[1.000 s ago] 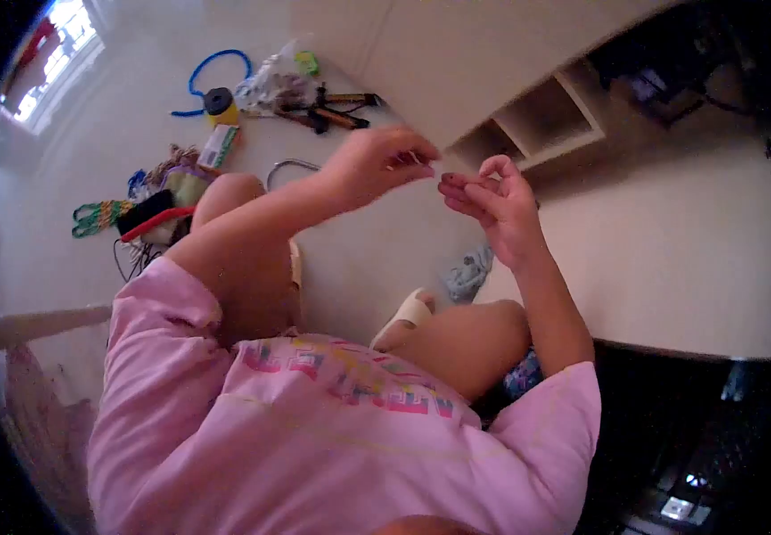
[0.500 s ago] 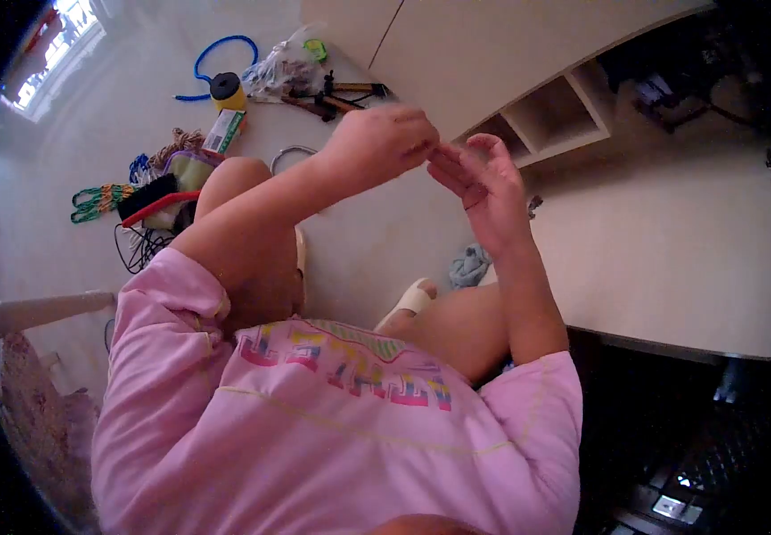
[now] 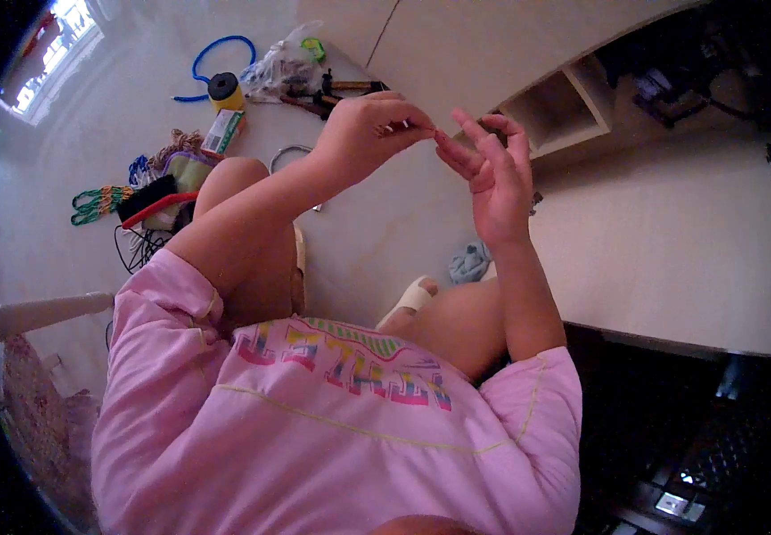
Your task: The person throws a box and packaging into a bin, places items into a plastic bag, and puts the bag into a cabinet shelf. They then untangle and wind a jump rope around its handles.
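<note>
My left hand (image 3: pixel 363 138) is raised over the floor, its fingers pinched together at the fingertips of the other hand. Whatever it holds, if anything, is too small to make out. My right hand (image 3: pixel 497 183) is turned palm up with its fingers spread apart, and nothing shows on the palm. The two hands meet at their fingertips. Beyond the left wrist, a curved metal piece (image 3: pixel 289 150) lies on the floor. Below the right hand is a bundled grey cloth (image 3: pixel 469 264).
On the floor lie a blue cord (image 3: pixel 196 64), a yellow spool (image 3: pixel 224 92), a plastic bag (image 3: pixel 283 69), a small box (image 3: pixel 222 132), a red-edged brush (image 3: pixel 149 207) and green netting (image 3: pixel 96 205). A pale cabinet (image 3: pixel 662 241) with open compartments stands right.
Compared with the earlier views, my right hand has opened its fingers wider and turned more upright. My left hand has stayed pinched and now touches the right fingertips.
</note>
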The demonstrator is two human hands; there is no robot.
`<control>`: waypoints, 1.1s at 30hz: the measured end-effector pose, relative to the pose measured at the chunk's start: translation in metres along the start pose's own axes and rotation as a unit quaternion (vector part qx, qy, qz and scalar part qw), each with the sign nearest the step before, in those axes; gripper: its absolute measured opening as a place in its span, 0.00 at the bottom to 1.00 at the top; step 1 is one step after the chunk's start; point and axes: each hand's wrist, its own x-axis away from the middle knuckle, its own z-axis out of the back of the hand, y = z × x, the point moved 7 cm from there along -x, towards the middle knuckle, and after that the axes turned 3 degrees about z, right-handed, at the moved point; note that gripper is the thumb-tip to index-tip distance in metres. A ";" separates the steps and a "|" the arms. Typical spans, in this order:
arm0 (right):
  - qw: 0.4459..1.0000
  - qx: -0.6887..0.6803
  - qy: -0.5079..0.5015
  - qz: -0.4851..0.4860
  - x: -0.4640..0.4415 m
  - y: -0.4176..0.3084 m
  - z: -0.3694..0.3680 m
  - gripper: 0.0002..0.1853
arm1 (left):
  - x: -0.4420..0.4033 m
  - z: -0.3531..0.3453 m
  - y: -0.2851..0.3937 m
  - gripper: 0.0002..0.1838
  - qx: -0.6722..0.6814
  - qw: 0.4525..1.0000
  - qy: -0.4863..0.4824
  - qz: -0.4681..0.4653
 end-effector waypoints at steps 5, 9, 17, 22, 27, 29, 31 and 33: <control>0.999 0.024 0.003 -0.027 0.001 0.000 0.000 0.16 | 0.001 -0.007 0.010 0.05 -0.114 0.990 0.001 -0.087; 0.998 0.044 0.005 -0.045 0.000 0.004 0.000 0.18 | 0.002 -0.011 0.011 0.05 -0.143 0.977 0.014 -0.156; 0.988 0.149 -0.019 -0.035 0.003 0.013 0.003 0.21 | 0.007 -0.041 0.000 0.06 -0.366 0.914 -0.126 -0.122; 0.989 0.133 -0.032 -0.054 0.000 0.014 0.005 0.25 | 0.005 -0.035 0.008 0.07 -0.280 0.946 -0.137 -0.085; 0.987 0.135 -0.060 -0.064 0.003 0.021 0.006 0.26 | -0.008 -0.029 -0.020 0.09 -0.223 0.969 -0.106 -0.008; 0.971 0.233 -0.046 -0.038 0.010 0.009 -0.012 0.18 | 0.001 -0.019 -0.025 0.08 -0.199 0.977 -0.070 0.005; 0.987 0.148 -0.049 -0.045 -0.014 0.032 0.022 0.14 | -0.009 -0.022 -0.055 0.08 -0.093 0.988 -0.088 0.084; 0.950 0.297 -0.095 0.003 -0.027 0.044 0.005 0.12 | -0.004 -0.007 -0.077 0.06 0.106 0.964 -0.131 0.205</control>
